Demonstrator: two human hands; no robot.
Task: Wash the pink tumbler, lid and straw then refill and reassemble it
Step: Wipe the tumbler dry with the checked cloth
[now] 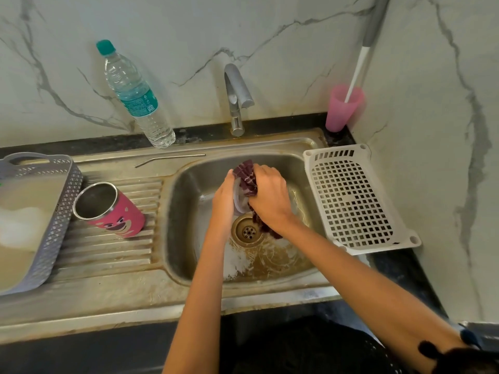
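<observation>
Stainless steel fills the near view: the basin is sunk in a dark tabletop below a marbled wall. Over the basin, just behind its drain, my left grip is curled round the edge of the clear lid, holding it upright. My right grip is clamped on a maroon cloth pressed to the lid's face.

I judge this to be the lid's scrub. To do it well I should turn the lid with the left while the cloth works round the rim and both faces, keeping it low over the basin in case it slips.

Left of the basin the pink tumbler sits open on the draining ribs. Behind the basin's left corner lies the metal straw, and farther back stands the water bottle.
</observation>
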